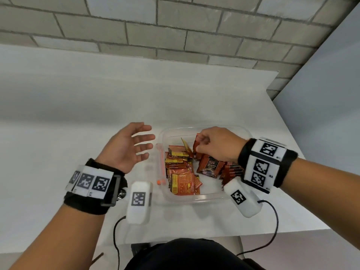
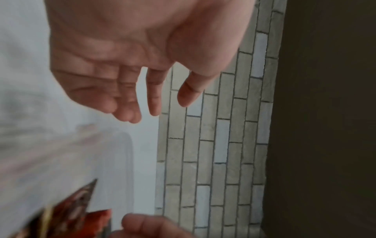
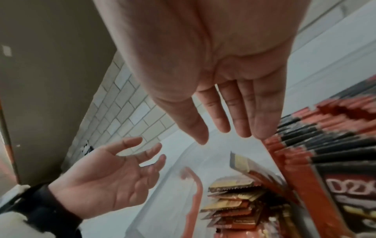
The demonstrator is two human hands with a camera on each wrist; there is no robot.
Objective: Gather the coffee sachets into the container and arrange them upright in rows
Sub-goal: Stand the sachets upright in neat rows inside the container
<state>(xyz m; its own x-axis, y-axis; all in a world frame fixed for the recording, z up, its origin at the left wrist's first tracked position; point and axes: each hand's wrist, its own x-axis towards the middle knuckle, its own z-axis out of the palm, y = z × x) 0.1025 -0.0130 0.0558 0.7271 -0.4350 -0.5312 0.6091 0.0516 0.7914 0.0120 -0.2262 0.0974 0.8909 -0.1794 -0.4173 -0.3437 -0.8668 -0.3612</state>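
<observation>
While the left hand [image 1: 128, 147] hovers open-palmed just beside the clear container [image 1: 202, 197] on the white table [image 1: 78, 114], the right hand [image 1: 218, 143] reaches inside among the coffee sachets [image 1: 181, 172], fingers straight against a standing row; whether it pinches one cannot be told. A brick wall [image 1: 155, 26] stands behind.

Sachets [image 1: 183, 168] lie in the container [image 1: 196, 198] on the table [image 1: 78, 106], wall [image 1: 155, 26] behind.
</observation>
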